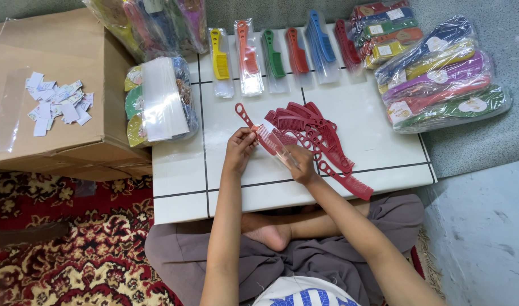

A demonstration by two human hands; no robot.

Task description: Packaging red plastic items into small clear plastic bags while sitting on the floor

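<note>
My left hand [238,148] and my right hand [300,163] together hold a red comb in a clear plastic sleeve [271,141] just above the white tiled board [372,130]. The left hand grips the comb's upper end, the right hand holds the sleeve's lower end. Behind the hands lies a fanned pile of loose red combs [316,133], one with a looped handle [243,115] pointing up left. A row of single sleeved combs, yellow [220,55], orange, green [273,54], red and blue, lies along the board's far edge.
A cardboard box [61,102] with several small paper labels [58,102] stands at the left. A bundle of clear sleeves [160,99] lies beside it. Bagged packs of coloured combs [440,76] are stacked at the right and back. A patterned red carpet [72,255] covers the floor.
</note>
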